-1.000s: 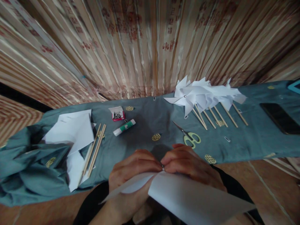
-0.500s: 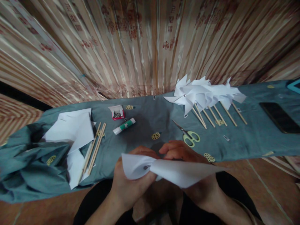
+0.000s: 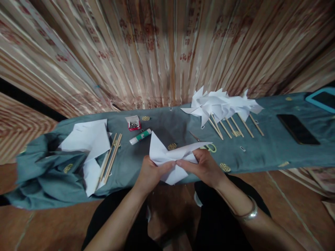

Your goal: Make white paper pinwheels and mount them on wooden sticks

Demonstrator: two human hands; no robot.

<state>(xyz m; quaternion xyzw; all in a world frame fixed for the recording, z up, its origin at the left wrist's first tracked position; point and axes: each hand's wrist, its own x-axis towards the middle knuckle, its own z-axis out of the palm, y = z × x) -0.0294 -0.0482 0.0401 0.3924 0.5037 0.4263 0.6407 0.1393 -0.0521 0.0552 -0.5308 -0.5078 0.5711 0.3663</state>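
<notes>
A white paper pinwheel with folded blades is held between my two hands above the table's near edge. My left hand grips its left side, the thumb pressed near the middle. From the right, my right hand pinches the paper, its thumb tip almost meeting the other thumb. Behind the right fingers lie scissors with pale green handles, partly covered by the paper. A green and white glue stick rests beyond my left hand, close to a small red box of metal pins.
Several white pinwheels on wooden sticks lie overlapped at the back right. Loose white paper and several wooden sticks are at left. A black phone and a blue-edged device lie at right. A curtain hangs behind.
Both hands have moved forward and away from my body with the pinwheel. The paper has turned from nearly edge-on to show its spread blades, and the thumbs now meet near its middle.
</notes>
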